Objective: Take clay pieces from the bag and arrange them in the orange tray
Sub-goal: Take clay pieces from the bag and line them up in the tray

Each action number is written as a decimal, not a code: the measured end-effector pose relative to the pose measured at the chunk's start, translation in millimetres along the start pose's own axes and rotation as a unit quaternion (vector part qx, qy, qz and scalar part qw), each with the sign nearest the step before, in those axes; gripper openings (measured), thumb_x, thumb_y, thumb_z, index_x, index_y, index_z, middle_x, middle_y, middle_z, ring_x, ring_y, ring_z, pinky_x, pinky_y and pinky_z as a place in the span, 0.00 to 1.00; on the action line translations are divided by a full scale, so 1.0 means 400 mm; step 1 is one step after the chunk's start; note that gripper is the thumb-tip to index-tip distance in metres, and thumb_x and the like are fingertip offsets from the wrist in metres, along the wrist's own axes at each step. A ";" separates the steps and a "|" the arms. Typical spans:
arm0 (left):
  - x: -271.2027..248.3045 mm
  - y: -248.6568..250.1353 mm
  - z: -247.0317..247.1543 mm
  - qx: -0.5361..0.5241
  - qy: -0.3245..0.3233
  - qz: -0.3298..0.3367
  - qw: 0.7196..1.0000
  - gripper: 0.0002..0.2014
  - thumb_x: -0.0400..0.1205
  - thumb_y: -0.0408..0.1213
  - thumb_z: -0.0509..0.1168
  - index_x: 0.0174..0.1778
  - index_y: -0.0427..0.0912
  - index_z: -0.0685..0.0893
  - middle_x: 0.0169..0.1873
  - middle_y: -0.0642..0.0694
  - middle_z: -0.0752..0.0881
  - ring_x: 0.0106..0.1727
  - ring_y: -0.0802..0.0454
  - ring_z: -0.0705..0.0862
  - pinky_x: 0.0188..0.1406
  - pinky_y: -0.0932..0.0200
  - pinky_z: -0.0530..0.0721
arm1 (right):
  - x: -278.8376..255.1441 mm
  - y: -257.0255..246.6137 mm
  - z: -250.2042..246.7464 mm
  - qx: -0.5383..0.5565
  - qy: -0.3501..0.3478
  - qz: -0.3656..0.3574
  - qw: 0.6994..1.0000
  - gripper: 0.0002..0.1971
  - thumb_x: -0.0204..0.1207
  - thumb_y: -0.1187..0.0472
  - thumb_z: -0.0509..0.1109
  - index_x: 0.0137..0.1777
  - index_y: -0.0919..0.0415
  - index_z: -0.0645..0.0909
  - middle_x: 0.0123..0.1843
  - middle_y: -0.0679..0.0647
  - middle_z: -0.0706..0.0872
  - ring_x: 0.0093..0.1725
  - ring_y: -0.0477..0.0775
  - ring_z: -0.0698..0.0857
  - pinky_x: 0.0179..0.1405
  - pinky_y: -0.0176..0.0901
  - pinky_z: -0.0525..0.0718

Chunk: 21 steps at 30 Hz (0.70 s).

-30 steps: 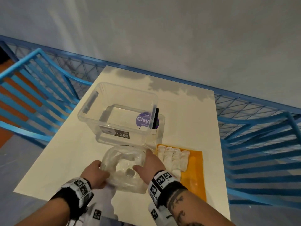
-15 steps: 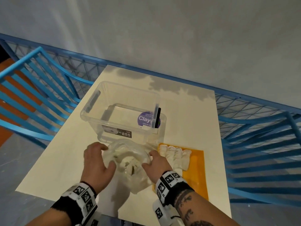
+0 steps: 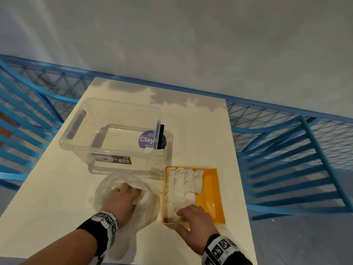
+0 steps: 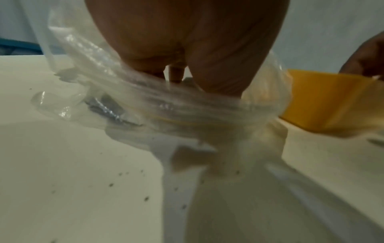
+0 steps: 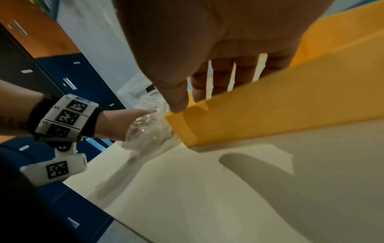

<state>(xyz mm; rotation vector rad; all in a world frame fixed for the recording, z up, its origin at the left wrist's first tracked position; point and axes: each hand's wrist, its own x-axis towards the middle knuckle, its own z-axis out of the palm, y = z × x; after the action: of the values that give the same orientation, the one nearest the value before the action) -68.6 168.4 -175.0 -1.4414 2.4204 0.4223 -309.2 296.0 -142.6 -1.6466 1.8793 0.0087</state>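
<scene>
Surface: cream-white board, carrying all items below.

Plastic bag: clear, crumpled, at the near middle of the surface, just left of the tray. The left hand is pushed inside its mouth, film bunched round the wrist in the left wrist view; fingers point down into the bag, and whether they hold any clay cannot be told.

Orange tray: shallow, rectangular, beside the bag on its right. Clay pieces: off-white rolls laid side by side in rows lengthwise, filling the tray's left part (the right part shows bare orange).

Right hand: at the tray's near left corner, fingers curled over the near rim onto the near ends of the rolls, thumb outside against the wall.

Clear storage box: open-topped, behind bag and tray; purple round "Clay" label visible through it.
</scene>
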 end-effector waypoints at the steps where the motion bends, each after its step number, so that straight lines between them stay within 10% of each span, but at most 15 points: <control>1: 0.001 -0.001 0.007 0.002 -0.010 0.013 1.000 0.28 0.76 0.43 0.67 0.73 0.58 0.72 0.65 0.40 0.78 0.55 0.35 0.81 0.57 0.43 0.82 | -0.008 0.014 0.009 0.002 -0.005 0.005 1.000 0.44 0.63 0.16 0.40 0.66 0.41 0.77 0.65 0.40 0.78 0.67 0.49 0.73 0.64 0.47 0.70; 3: 0.002 -0.011 0.026 0.047 -0.016 0.039 0.998 0.25 0.69 0.43 0.74 0.62 0.57 0.78 0.51 0.42 0.84 0.43 0.36 0.83 0.43 0.41 0.86 | -0.017 0.034 0.020 0.000 -0.013 0.008 1.000 0.48 0.62 0.16 0.35 0.66 0.42 0.78 0.65 0.41 0.79 0.68 0.50 0.73 0.64 0.49 0.67; 9: 0.008 0.002 0.015 0.060 -0.015 0.054 0.997 0.23 0.83 0.34 0.56 0.76 0.50 0.67 0.71 0.45 0.72 0.69 0.41 0.76 0.67 0.48 0.74 | -0.010 0.036 0.022 0.002 -0.031 0.037 0.999 0.22 0.79 0.36 0.53 0.63 0.43 0.81 0.63 0.42 0.81 0.68 0.51 0.75 0.65 0.54 0.66; 15: 0.019 -0.004 -0.054 0.093 -0.010 0.036 0.995 0.15 0.87 0.52 0.48 0.62 0.56 0.75 0.58 0.52 0.86 0.61 0.47 0.84 0.54 0.49 0.69 | 0.000 0.029 0.010 0.038 -0.029 0.045 0.998 0.17 0.80 0.39 0.58 0.60 0.43 0.82 0.63 0.40 0.83 0.67 0.48 0.77 0.69 0.56 0.65; 21: 0.028 -0.027 -0.115 -0.162 0.027 -0.064 0.984 0.18 0.86 0.55 0.56 0.36 0.48 0.76 0.31 0.52 0.85 0.38 0.50 0.85 0.40 0.56 0.77 | 0.012 0.027 -0.003 0.100 -0.030 0.064 0.992 0.13 0.78 0.43 0.63 0.56 0.43 0.85 0.52 0.36 0.86 0.60 0.46 0.84 0.67 0.47 0.76</control>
<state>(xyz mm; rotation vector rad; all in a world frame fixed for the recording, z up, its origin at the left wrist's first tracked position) -68.7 136.6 -138.5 -1.7488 2.3641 0.7858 -319.4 293.4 -148.0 -1.3760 1.8707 -0.0740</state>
